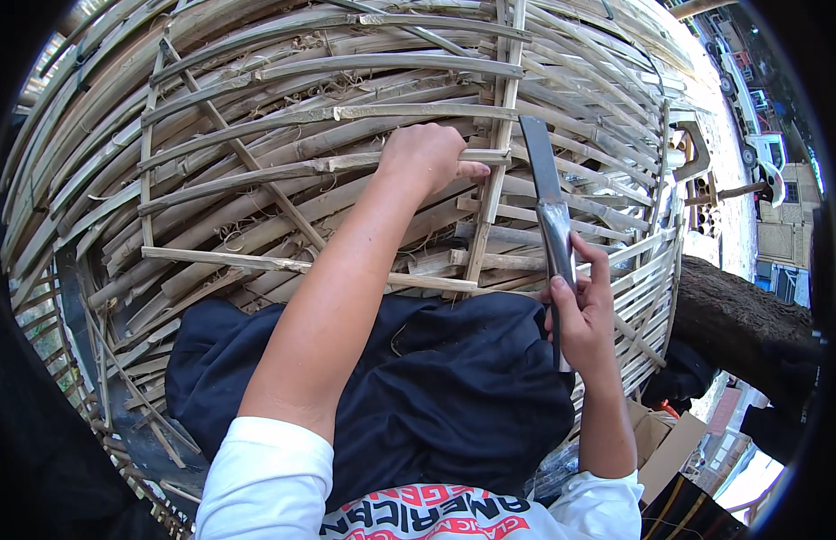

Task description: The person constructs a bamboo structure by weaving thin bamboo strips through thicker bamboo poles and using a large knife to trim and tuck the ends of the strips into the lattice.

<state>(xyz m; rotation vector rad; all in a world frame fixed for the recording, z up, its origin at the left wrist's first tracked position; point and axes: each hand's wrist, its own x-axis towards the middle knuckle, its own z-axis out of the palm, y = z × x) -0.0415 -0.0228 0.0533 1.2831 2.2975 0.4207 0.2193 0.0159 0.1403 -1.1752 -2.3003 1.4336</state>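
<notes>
My left hand is closed around a split bamboo slat, near where it meets an upright bamboo strip. The slat belongs to a ladder-like frame of several cross slats laid over a heap of bamboo. To the right of that strip, my right hand grips a long, narrow tool with a flat dark upper part and a shiny metal lower part; its exact kind is unclear. The tool points upward, its top end close to the slat ends. Dark cloth covers my lap below the frame.
Split bamboo pieces with curled shavings lie under the frame. More thin strips spread to the right. At the right are a thick tree trunk, a cardboard box and a parked white vehicle.
</notes>
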